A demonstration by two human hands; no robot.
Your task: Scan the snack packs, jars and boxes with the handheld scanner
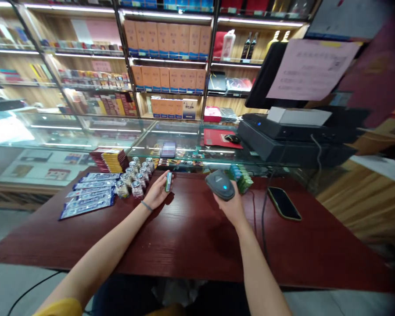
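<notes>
Holding a small green pack (168, 181) nearly upright in the left hand (157, 194), with fingers clamped on it, over the middle of the worktop (184, 232). Gripping a scanner (219, 184) in the right hand (232, 207), with fingers closed on it from below (mostly hidden under its grey head), well apart from the pack. Near the left hand, rows of jars (137, 189); farther left, flat packets (88, 202). Behind the scanner, partly covered, more green boxes (245, 181); off to the right, past a cord (263, 219), a phone (285, 204).
</notes>
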